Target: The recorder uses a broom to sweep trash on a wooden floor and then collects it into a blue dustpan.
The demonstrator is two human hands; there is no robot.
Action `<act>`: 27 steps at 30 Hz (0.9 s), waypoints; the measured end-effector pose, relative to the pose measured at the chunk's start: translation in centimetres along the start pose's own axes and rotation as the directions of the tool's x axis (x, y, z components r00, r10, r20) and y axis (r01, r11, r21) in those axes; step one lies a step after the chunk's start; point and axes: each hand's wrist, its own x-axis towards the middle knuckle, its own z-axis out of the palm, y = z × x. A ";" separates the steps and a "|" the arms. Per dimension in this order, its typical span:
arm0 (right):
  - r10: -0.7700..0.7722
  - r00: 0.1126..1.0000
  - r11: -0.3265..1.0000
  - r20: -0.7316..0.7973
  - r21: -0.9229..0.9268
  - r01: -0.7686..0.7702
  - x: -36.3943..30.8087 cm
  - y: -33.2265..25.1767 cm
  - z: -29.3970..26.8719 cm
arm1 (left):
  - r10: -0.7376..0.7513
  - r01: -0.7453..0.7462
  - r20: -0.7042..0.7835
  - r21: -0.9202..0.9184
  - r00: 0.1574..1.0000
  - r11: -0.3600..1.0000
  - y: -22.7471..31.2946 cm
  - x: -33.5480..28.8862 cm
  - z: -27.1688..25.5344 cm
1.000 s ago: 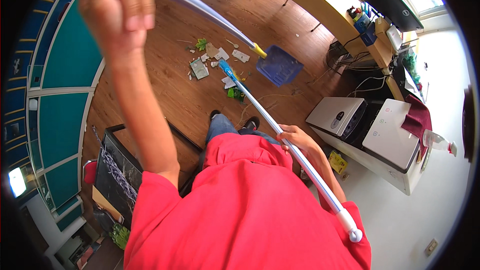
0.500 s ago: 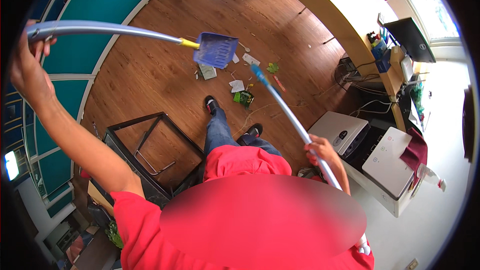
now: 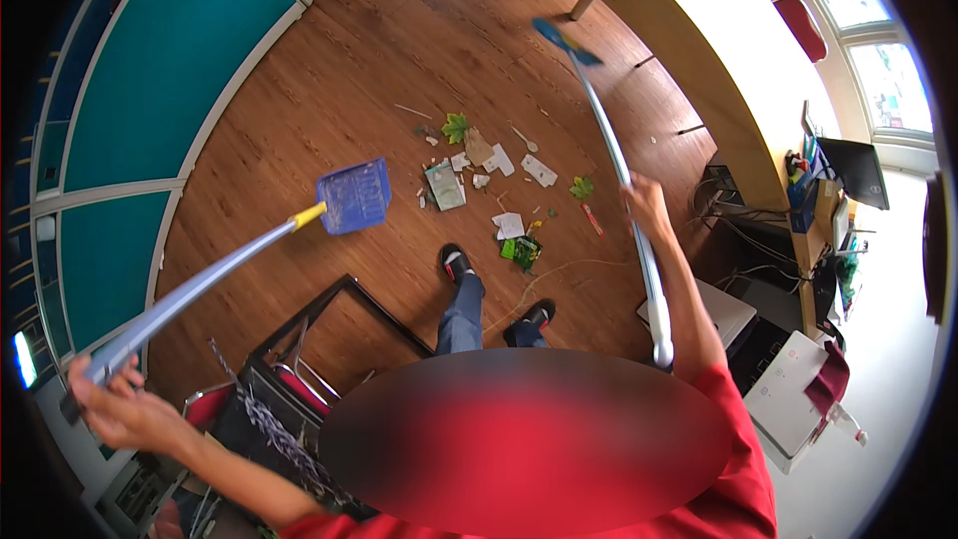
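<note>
My left hand (image 3: 125,409) is closed round the upper end of a long-handled dustpan (image 3: 354,198). Its scuffed blue-purple pan is to the left of a patch of litter; whether it touches the floor I cannot tell. My right hand (image 3: 647,208) grips the pale handle of a broom (image 3: 609,130), whose blue head points away near the yellow desk's leg. Scattered on the wooden floor are a greyish-green paper (image 3: 445,186), a brown scrap (image 3: 478,147), white papers (image 3: 539,171), a spoon (image 3: 524,139), leaves (image 3: 455,127) and a green packet (image 3: 522,252).
A curved yellow desk (image 3: 699,50) stands at the right, with loose cables (image 3: 743,205) beneath it. Teal panels (image 3: 150,80) line the left. Close by my legs are a black metal frame (image 3: 384,314) and, at the right, a white-topped machine (image 3: 798,389).
The dustpan has moved left and nearer, off the litter, and my left hand has dropped lower. My right hand has reached forward, taking the broom head farther away and uncovering more litter.
</note>
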 end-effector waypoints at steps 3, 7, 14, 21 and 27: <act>-0.271 0.962 0.945 -0.025 -0.198 0.261 15.9 -1.4 3.8 | -0.043 0.046 -0.032 0.082 0.999 0.996 -3.2 -0.1 0.9; -0.105 0.993 0.918 0.061 -0.378 0.121 33.8 -0.7 10.0 | -0.112 0.123 -0.081 0.151 0.990 0.981 -7.8 -1.1 2.4; -0.366 0.924 0.839 -0.109 -0.468 0.277 26.8 11.8 17.5 | -0.136 0.158 -0.122 0.197 0.983 0.968 -14.5 -3.0 4.3; 0.319 0.947 0.881 0.046 -0.382 -0.279 -4.7 5.2 9.2 | -0.034 0.033 -0.036 -0.026 0.999 0.999 -16.6 -2.0 6.7; -0.129 0.989 0.883 0.066 -0.447 0.145 -1.2 -3.9 11.2 | -0.344 0.364 0.133 -0.481 0.930 0.798 -17.6 -1.4 6.4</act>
